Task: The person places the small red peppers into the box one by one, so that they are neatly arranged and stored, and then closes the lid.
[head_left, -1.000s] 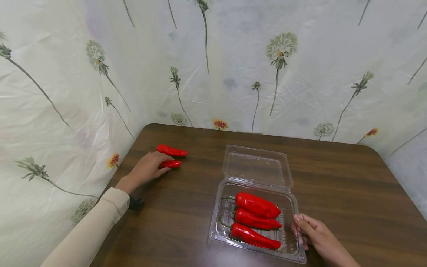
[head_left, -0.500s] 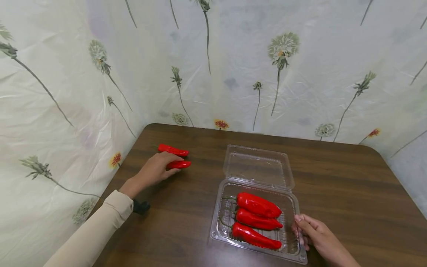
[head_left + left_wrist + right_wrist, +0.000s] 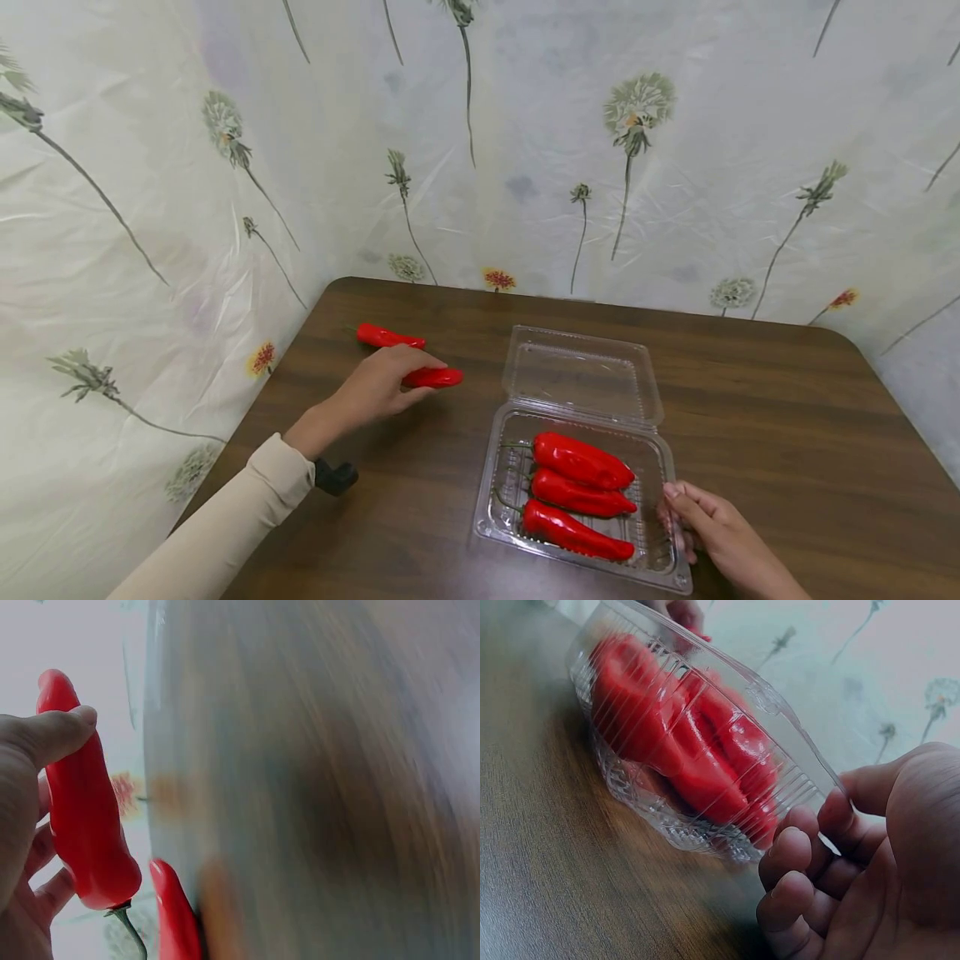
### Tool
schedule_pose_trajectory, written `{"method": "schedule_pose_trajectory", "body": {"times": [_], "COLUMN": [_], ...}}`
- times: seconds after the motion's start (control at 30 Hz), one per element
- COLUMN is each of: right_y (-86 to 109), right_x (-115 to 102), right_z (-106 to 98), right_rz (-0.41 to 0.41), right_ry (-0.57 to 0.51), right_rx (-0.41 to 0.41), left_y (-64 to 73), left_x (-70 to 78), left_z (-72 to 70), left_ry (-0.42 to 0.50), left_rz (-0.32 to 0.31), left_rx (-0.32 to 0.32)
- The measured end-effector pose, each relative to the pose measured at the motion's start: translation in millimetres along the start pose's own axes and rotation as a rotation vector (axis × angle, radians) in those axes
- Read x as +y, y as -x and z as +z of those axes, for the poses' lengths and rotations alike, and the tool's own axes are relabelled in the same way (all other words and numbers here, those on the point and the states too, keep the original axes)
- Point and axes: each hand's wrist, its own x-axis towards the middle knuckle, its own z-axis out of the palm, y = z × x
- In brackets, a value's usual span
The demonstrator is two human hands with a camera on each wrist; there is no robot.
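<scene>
My left hand (image 3: 375, 385) grips a red chili pepper (image 3: 84, 814) between thumb and fingers; in the left wrist view its green stem hangs down at the lower end. Behind that hand a second red pepper (image 3: 384, 335) lies on the table. My right hand (image 3: 716, 529) pinches the right rim of a clear plastic clamshell container (image 3: 491, 508), with the thumb on top. Three red peppers (image 3: 577, 492) lie side by side in its base, stems to the left. The lid (image 3: 581, 375) is folded back, away from me.
The dark wooden table (image 3: 787, 433) has rounded far corners. A floral sheet (image 3: 525, 167) hangs behind it and along the left side. A black wrist strap device (image 3: 335, 477) sits under my left wrist.
My left hand has moved right across the table with the pepper, away from the other loose one and closer to the container. The right hand and container have stayed in place.
</scene>
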Motion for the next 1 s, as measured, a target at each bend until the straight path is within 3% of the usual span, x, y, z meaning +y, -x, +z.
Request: {"method": "schedule_pose_trajectory", "body": {"times": [0.5, 0.83, 1.0], "right_y": [-0.7, -0.4, -0.6], "right_x": [1, 1, 2], "right_z": [-2, -2, -1], "right_rz": [0.029, 0.023, 0.022], "right_ry": [-0.007, 0.004, 0.005], "right_rx": [-0.008, -0.01, -0.003], "left_y": [-15.0, -23.0, -24.6], "left_x": [56.2, 98.7, 112.9], "left_z": [2.5, 10.7, 16.9], "left_ry": [-0.005, -0.003, -0.004], "left_rz": [0.106, 0.26, 0.304], "left_rx": [-0.054, -0.063, -0.083]}}
